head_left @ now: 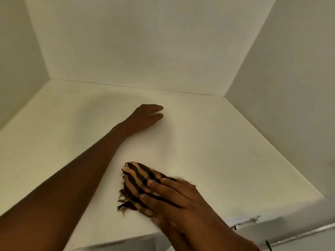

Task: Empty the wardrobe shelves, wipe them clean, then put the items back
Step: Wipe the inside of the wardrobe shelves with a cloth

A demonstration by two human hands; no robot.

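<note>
A white wardrobe shelf point(208, 142) fills the view, with nothing standing on it. My right hand point(174, 196) lies flat with straight fingers on a striped tan-and-black cloth point(137, 182), pressing it against the shelf near the front edge. Frayed threads hang from the cloth's left side. My left hand point(146, 116) reaches far in and rests on the shelf near the middle, fingers loosely bent, holding nothing. My left forearm lies across the shelf from the lower left.
White side walls point(290, 78) and a white back wall point(145, 42) enclose the shelf. The shelf's front edge point(126, 241) runs along the bottom. At the lower right, below the shelf, a metal rail or hinge point(253, 220) shows, blurred.
</note>
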